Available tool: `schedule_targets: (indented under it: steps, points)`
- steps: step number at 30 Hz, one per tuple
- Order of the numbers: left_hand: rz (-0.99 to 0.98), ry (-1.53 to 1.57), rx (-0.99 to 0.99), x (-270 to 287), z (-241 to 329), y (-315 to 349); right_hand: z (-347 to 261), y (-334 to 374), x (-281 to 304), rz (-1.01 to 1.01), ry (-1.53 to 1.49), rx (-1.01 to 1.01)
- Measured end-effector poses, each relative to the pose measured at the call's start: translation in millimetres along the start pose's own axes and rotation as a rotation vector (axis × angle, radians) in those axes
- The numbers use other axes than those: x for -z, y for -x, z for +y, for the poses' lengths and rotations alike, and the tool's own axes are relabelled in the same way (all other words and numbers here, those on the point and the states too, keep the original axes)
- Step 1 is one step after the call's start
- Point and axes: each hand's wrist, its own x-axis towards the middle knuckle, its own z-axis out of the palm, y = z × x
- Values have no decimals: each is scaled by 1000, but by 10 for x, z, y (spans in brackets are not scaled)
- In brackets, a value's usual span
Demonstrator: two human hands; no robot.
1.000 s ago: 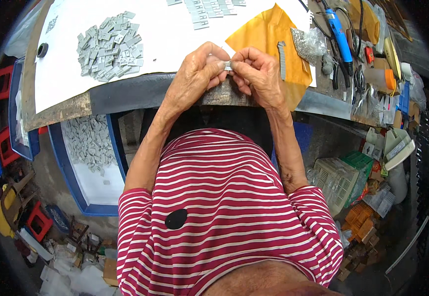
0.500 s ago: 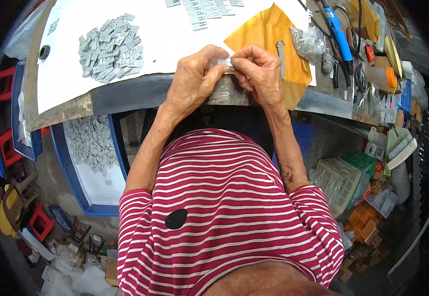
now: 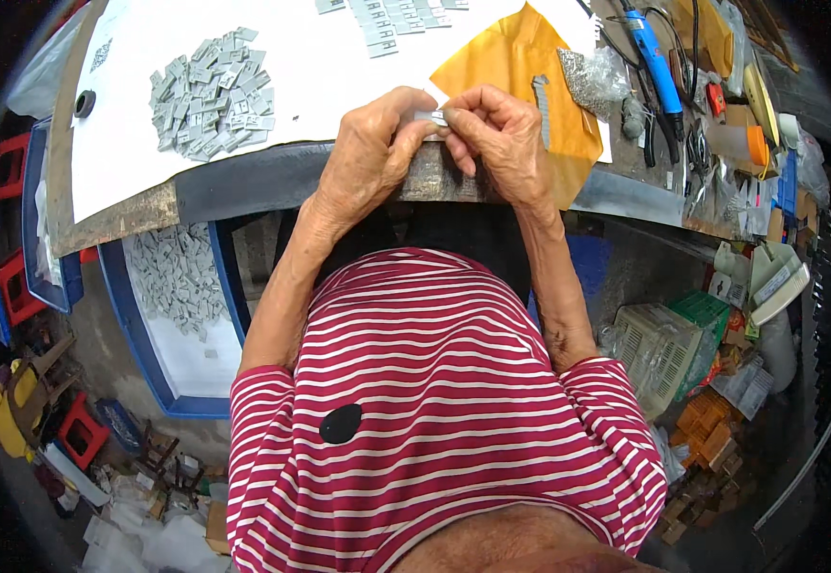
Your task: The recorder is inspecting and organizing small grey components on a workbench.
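Close together at the bench's front edge, both my hands pinch one small pale grey piece (image 3: 438, 116). My left hand (image 3: 369, 145) grips its left side between thumb and fingers. On the right side, the thumb and fingertips of my right hand (image 3: 503, 143) are closed on it. Fingertips hide most of the piece. To the left, a heap of small flat grey pieces (image 3: 213, 100) lies on white paper (image 3: 315, 67). Similar pieces stand in neat rows (image 3: 379, 29) farther back. Beside my right hand, an orange-yellow paper envelope (image 3: 492, 62) carries a short grey strip of pieces (image 3: 542, 98).
A clear bag of tiny metal parts (image 3: 587, 81) rests at the envelope's right. Beyond it lies a blue electric screwdriver (image 3: 654, 62) with cables. A black ring (image 3: 85, 103) sits at the paper's left. Below the bench, a blue-rimmed tray (image 3: 153, 368) holds more grey pieces.
My right fingers have shifted slightly on the small piece, and one lower finger now reaches down more. Both hands stay in nearly the same place, still on the piece.
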Motion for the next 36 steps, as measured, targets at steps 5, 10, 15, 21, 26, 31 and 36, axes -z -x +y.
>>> schedule_targets:
  steps: [5,10,15,21,26,31,36]
  points:
    - [-8,-6,-6,-2,6,3,-14,2,-5,16,3,-3]
    - [59,-144,-142,21,1,-35,-12,-11,-47,43,-14,22]
    - [102,-237,-241,69,-15,-75,6,-36,-60,11,-47,33]
    - [109,-354,-216,206,-21,-164,18,-33,-96,81,11,17]
    - [248,-479,-176,372,-178,-385,101,54,-124,122,97,128]
    - [341,-619,-24,461,-451,-612,285,81,-162,153,237,236]
    - [341,-678,90,499,-612,-715,348,66,-146,158,355,321]
